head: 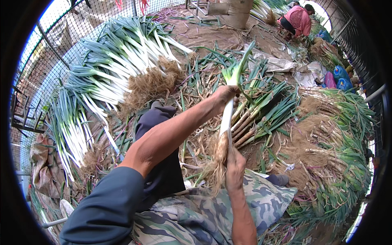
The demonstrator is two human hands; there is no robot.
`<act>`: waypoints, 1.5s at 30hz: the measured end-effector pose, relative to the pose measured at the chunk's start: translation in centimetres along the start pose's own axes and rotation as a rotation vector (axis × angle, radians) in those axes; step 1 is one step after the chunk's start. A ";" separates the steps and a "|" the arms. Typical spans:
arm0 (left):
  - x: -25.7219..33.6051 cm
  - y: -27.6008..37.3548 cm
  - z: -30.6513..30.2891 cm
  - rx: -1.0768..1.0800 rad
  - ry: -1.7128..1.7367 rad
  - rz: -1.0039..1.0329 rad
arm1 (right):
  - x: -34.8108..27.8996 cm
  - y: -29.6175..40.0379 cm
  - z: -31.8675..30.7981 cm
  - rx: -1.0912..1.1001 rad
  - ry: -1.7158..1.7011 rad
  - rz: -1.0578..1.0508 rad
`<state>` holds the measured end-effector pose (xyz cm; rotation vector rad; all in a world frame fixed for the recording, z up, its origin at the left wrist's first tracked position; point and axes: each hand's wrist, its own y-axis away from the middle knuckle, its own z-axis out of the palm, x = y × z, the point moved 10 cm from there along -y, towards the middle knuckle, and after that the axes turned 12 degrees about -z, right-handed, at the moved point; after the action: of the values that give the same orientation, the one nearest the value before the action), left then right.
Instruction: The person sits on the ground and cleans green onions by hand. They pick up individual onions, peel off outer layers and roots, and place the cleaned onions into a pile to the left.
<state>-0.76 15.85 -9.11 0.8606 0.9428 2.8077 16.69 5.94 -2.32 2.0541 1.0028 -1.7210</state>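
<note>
A large leek (226, 119) stands nearly upright before me, its leafy top away from me and its roots towards my lap. My left hand (227, 95) is wrapped round the upper white shank, just below the green leaves. Lower down, my right hand (235, 165) is at the brownish outer skin beside the root end, its fingers partly hidden. Dry roots (217, 174) hang over the camouflage cloth (211, 211) on my lap. Just right of the shank lies a heap of unpeeled leeks (245, 128) with brown skins.
Clean white leeks (122, 61) lie in a fanned pile at upper left, a smaller bunch (73, 131) below. Rooted, unpeeled leeks (330, 137) are stacked along the right. Dry peelings (196, 144) litter the ground. A person in pink (297, 20) bends at upper right, near a mesh wall.
</note>
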 end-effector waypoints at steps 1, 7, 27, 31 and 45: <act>0.8 0.1 -0.2 0.023 0.033 0.033 | 0.0 1.9 -0.2 0.003 0.018 0.014; 1.2 -1.1 -2.7 0.236 -0.224 0.137 | 0.9 11.5 -1.2 0.073 0.011 0.201; 7.7 9.7 -1.0 0.303 -0.616 0.794 | 8.2 20.4 -3.8 0.054 0.112 0.305; 8.3 15.3 -0.6 0.280 -0.547 0.800 | 4.1 16.4 -2.0 -0.056 0.373 0.132; 10.8 24.0 -4.4 -0.226 -0.188 0.561 | 2.3 11.9 0.7 -0.204 0.417 0.242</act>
<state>-9.29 -3.60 7.04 1.5141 0.3870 3.1009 24.15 -2.26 -7.26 2.3316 0.9439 -1.0502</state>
